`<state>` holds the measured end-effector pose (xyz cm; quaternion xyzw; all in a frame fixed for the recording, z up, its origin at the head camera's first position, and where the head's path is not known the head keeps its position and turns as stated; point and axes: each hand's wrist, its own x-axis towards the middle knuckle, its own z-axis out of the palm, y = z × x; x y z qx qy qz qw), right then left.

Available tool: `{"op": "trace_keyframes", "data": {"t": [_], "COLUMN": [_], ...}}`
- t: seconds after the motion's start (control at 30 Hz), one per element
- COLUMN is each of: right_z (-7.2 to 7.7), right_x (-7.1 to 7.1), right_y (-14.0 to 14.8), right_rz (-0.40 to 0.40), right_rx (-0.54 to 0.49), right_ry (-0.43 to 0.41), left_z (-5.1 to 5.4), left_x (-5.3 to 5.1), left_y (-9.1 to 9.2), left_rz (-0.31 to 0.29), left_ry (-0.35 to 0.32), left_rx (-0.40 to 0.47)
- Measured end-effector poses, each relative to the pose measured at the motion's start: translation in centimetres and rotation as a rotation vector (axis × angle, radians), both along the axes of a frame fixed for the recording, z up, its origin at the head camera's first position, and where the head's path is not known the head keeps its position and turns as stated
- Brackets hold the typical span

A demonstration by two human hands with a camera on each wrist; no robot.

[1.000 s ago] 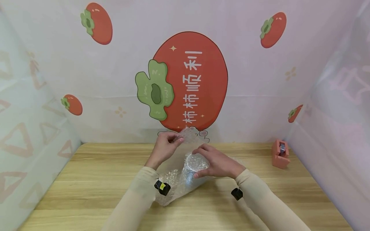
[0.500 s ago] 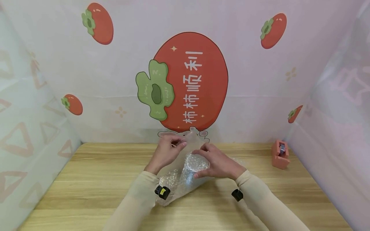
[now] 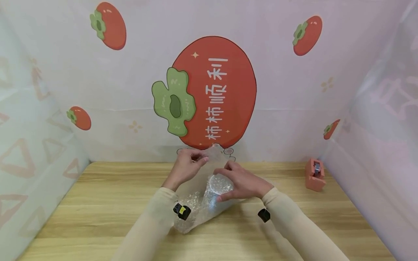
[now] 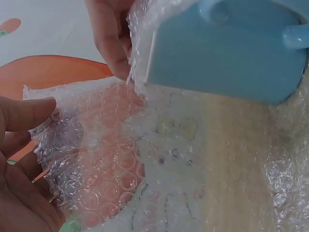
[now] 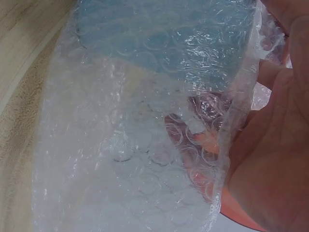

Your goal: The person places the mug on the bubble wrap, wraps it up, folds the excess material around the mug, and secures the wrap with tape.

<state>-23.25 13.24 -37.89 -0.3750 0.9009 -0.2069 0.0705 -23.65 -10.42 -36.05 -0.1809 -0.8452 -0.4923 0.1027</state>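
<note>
A light blue mug with a handle is partly covered by clear bubble wrap; through the film in the right wrist view its blue side shows. My left hand pinches the wrap's raised upper edge between thumb and fingers, left of the mug. Thumb and fingers of my right hand curve around the wrapped mug's round end, gripping it through the film. More wrap spreads over the wooden table below my left hand.
An orange-pink tape dispenser stands at the table's back right. Behind the table hangs a white backdrop with printed red fruit, and patterned cloth sides rise at the left and right.
My left hand dipped slightly with the wrap's edge, then rose back a little. The right hand keeps its grip on the wrapped mug, with hardly any movement.
</note>
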Motion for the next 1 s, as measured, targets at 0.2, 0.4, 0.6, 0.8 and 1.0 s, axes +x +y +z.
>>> {"op": "trace_keyframes", "data": {"t": [0.2, 0.4, 0.6, 0.8, 1.0], "right_z": [0.0, -0.4, -0.8, -1.1, -1.2], "right_x": [0.0, 0.4, 0.9, 1.3, 2.0], "right_y": [0.1, 0.2, 0.1, -0.3, -0.7], "right_rz": [-0.02, -0.039, -0.062, -0.141, -0.303], "right_rx": [0.0, -0.007, -0.027, -0.053, -0.099], "right_ry": [-0.022, 0.024, 0.11, 0.154, 0.136], "left_z": [0.4, 0.5, 0.2, 0.2, 0.2], "left_x": [1.1, 2.1, 2.4, 2.8, 3.2], "left_y": [0.5, 1.0, 1.4, 1.6, 1.7], "left_rz": [-0.042, -0.034, -0.017, -0.03, -0.048], "left_ry": [0.044, 0.024, 0.015, 0.006, 0.009], "left_rx": [-0.02, -0.021, -0.008, -0.015, -0.028]}}
